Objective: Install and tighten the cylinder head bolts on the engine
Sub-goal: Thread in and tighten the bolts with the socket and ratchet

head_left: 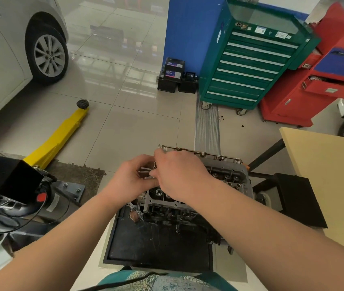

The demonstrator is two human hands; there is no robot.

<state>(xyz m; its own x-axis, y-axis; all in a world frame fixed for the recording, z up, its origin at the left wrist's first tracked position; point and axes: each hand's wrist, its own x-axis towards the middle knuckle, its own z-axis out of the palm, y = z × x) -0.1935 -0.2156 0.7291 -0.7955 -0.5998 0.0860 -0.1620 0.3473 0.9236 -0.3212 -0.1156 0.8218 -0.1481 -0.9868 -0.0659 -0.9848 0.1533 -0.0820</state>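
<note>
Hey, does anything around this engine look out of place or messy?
Yes: the red cabinet has a drawer hanging open, and small dark debris dots the floor tiles near the green tool chest. The engine itself looks orderly.

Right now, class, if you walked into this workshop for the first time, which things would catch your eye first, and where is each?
First, the two bare hands, left hand and right hand, meeting over the engine at centre, fingers pinching something small and metallic. Behind stands a tall green tool cabinet beside a red cabinet. A yellow lift arm lies across the floor on the left, near a car wheel.
</note>
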